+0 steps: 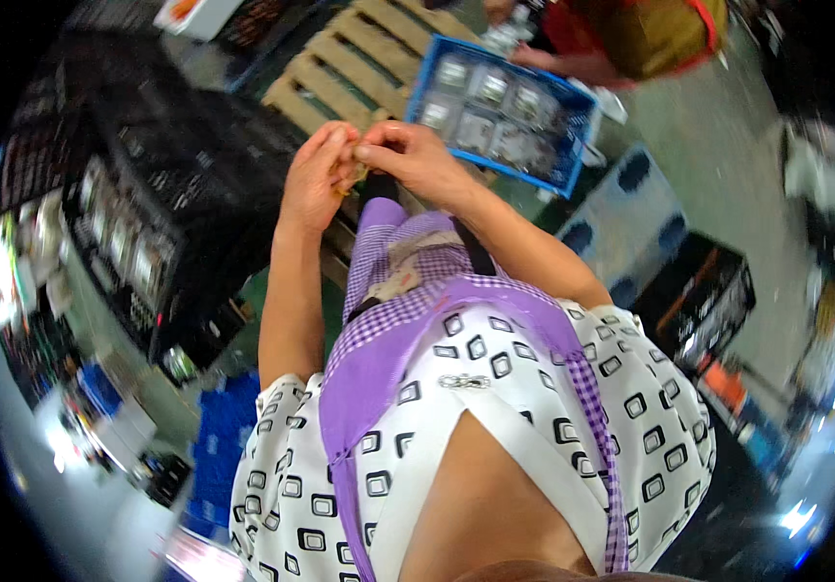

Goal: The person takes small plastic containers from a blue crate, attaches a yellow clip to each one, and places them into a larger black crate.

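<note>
My left hand (319, 174) and my right hand (414, 160) meet in front of me, above the near end of a wooden pallet. Between their fingers is a small, thin, yellowish translucent piece (361, 172), too blurred to name. The fingertips of both hands appear pinched on it. Just beyond my right hand, a blue plastic crate (494, 166) holds several clear packs with pale labels. Below the hands is my purple checked apron (381, 349).
The slatted wooden pallet (348, 62) lies ahead. Stacked black crates (192, 145) stand at the left. Another person's arm (570, 65) reaches over the blue crate's far side. A grey-blue panel with dark round patches (628, 211) and a black crate (701, 291) are at the right.
</note>
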`<state>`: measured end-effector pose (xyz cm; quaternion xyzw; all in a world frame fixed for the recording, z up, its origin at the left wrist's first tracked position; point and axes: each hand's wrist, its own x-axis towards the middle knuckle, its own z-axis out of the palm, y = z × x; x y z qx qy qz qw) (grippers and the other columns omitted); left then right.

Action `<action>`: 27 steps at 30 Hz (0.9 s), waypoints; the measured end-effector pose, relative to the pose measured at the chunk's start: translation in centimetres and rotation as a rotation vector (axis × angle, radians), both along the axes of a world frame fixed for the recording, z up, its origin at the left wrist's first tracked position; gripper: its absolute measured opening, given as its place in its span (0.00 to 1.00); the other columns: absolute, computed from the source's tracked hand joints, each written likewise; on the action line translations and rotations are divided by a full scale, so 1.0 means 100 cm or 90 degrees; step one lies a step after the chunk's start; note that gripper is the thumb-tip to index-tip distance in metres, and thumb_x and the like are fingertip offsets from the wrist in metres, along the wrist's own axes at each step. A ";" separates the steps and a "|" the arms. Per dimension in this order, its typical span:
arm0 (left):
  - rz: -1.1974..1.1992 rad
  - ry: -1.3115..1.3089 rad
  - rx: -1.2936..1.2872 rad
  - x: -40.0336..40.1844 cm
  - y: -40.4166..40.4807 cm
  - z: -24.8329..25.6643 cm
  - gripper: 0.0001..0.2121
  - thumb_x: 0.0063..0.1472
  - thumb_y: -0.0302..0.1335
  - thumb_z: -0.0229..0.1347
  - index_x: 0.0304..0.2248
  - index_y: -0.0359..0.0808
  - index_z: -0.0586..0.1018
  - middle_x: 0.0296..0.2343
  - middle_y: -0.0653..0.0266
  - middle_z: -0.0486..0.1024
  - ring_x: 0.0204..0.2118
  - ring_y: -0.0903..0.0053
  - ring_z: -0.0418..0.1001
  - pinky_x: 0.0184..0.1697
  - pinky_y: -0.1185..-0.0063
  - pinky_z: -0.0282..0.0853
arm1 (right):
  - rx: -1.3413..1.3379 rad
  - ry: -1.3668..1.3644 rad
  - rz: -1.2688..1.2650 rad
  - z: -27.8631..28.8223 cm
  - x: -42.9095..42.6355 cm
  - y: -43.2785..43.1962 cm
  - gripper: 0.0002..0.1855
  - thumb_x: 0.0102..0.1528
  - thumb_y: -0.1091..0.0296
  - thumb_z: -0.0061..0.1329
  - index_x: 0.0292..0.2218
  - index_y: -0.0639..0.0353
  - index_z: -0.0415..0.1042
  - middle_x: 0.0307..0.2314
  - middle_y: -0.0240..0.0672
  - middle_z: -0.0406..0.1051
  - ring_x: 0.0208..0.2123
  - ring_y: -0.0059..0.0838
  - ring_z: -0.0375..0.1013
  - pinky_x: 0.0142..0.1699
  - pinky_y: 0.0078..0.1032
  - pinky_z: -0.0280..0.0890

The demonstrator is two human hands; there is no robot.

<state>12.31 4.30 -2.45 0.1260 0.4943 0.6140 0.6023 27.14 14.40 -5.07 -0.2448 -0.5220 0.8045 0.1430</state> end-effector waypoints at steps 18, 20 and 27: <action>-0.191 -0.022 -0.409 0.099 0.085 -0.294 0.09 0.70 0.33 0.45 0.37 0.37 0.73 0.22 0.74 0.63 0.18 0.88 0.55 0.20 0.84 0.52 | -0.431 -0.117 -0.341 -0.270 0.156 0.067 0.40 0.58 0.58 0.56 0.64 0.46 0.49 0.46 0.39 0.70 0.38 0.31 0.77 0.38 0.26 0.71; -0.189 -0.050 -0.422 0.086 0.077 -0.323 0.09 0.70 0.33 0.46 0.37 0.37 0.74 0.21 0.75 0.63 0.17 0.87 0.56 0.19 0.84 0.53 | -0.473 -0.153 -0.377 -0.326 0.156 0.084 0.35 0.57 0.58 0.56 0.60 0.52 0.55 0.45 0.39 0.70 0.40 0.34 0.76 0.41 0.29 0.72; -0.187 -0.048 -0.510 0.043 0.043 -0.379 0.11 0.69 0.38 0.47 0.36 0.39 0.74 0.19 0.76 0.62 0.17 0.88 0.56 0.18 0.86 0.53 | -0.340 -0.395 -0.333 -0.555 0.104 0.139 0.35 0.52 0.53 0.60 0.54 0.64 0.64 0.48 0.38 0.68 0.48 0.35 0.70 0.49 0.35 0.70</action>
